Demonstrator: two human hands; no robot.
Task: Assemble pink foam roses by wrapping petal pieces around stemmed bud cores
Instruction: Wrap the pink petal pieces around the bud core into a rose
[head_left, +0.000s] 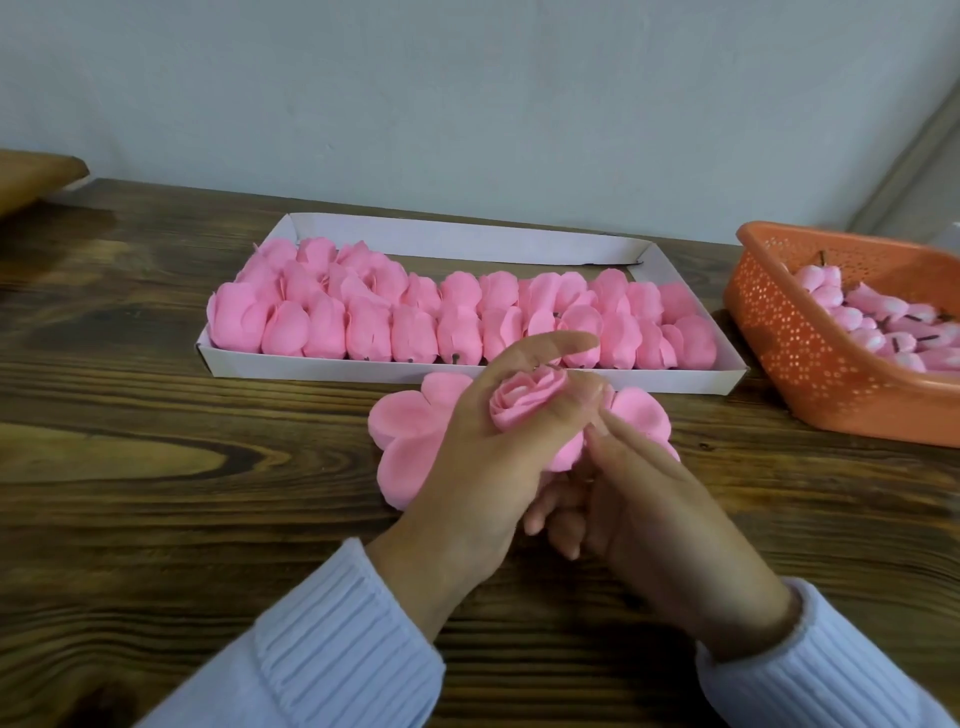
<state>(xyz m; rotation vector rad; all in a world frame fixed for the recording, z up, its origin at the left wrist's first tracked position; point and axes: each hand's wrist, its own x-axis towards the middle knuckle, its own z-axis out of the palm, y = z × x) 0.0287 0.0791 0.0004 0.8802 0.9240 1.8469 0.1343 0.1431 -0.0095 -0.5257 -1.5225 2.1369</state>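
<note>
Left hand (483, 457) grips the rose bud (524, 400) over the petal piece (405, 431); whether the right hand (649, 514) grips anything is hidden.

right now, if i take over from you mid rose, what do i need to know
The left hand holds the bud core, seated in the middle of a spread petal piece. The right hand is under and against that piece; its grip is hidden. Petals not yet wrapped. Behind, the white tray holds finished roses; the orange basket at right holds spare cores. To do: wrap this one, tray it.
</note>
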